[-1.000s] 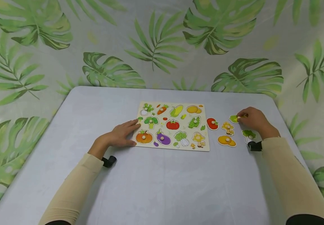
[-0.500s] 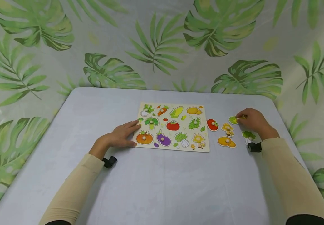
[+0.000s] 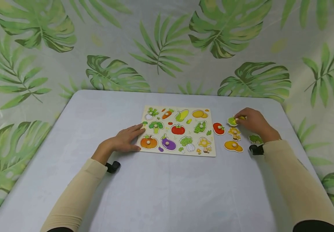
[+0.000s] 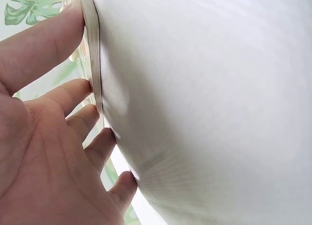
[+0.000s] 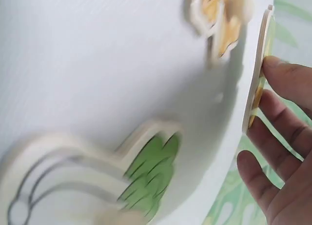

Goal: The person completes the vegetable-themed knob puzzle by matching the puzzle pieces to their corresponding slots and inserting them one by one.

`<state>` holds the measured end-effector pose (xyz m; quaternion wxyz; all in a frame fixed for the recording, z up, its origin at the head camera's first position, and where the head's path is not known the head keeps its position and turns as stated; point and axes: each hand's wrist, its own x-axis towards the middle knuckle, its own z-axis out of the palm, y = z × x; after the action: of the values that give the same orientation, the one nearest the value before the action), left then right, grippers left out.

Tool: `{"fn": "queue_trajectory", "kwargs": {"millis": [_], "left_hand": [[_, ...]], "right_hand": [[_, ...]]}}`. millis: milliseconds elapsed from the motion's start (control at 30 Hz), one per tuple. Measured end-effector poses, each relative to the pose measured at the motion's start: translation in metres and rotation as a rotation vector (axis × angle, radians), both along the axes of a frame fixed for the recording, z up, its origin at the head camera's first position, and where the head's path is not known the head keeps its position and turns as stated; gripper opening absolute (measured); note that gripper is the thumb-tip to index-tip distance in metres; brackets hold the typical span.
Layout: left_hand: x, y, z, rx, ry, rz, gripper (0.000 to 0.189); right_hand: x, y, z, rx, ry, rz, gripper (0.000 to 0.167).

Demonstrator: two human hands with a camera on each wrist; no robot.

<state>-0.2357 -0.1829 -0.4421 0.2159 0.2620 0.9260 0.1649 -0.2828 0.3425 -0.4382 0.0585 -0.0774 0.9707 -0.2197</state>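
Note:
My right hand (image 3: pixel 254 121) pinches a yellow-green corn puzzle piece (image 3: pixel 232 121), which in the right wrist view is a thin wooden edge (image 5: pixel 258 73) between thumb and fingers. It is above the table, just behind the mushroom piece (image 3: pixel 234 131). My left hand (image 3: pixel 126 138) rests at the left edge of the wooden vegetable puzzle board (image 3: pixel 213 146), fingers extended. In the left wrist view its thumb and fingertips touch the board's side (image 4: pixel 92 54). Knobbed pieces such as the eggplant (image 3: pixel 168 142), pumpkin (image 3: pixel 148 141) and broccoli (image 3: pixel 156 126) sit in the board.
Right of the board lie a tomato piece (image 3: pixel 218 129), a potato piece (image 3: pixel 233 146) and a bok choy piece (image 3: pixel 255 139), partly hidden by the right wrist's camera (image 3: pixel 256 149). A white cloth covers the table (image 3: pixel 167 193). A leaf-patterned curtain (image 3: pixel 167 42) hangs behind.
My right hand has moved left with the corn piece, from beyond the mushroom piece to right behind it. The left hand and board stay put.

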Motion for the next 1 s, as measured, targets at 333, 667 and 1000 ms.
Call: {"fn": "queue_trajectory", "kwargs": {"millis": [333,667,1000], "left_hand": [[-0.001,-0.001,-0.001,0.003,0.001,-0.012,0.081],[-0.001,0.000,-0.001,0.006,-0.010,0.002,0.082],[-0.002,-0.001,0.000,0.005,-0.018,0.011,0.083]], "right_hand": [[-0.006,-0.025,0.006,-0.003,0.021,0.033,0.025],[-0.012,-0.055,0.012,-0.042,0.022,0.069,0.025],[-0.020,-0.076,0.016,-0.044,0.030,0.108,0.022]]}}
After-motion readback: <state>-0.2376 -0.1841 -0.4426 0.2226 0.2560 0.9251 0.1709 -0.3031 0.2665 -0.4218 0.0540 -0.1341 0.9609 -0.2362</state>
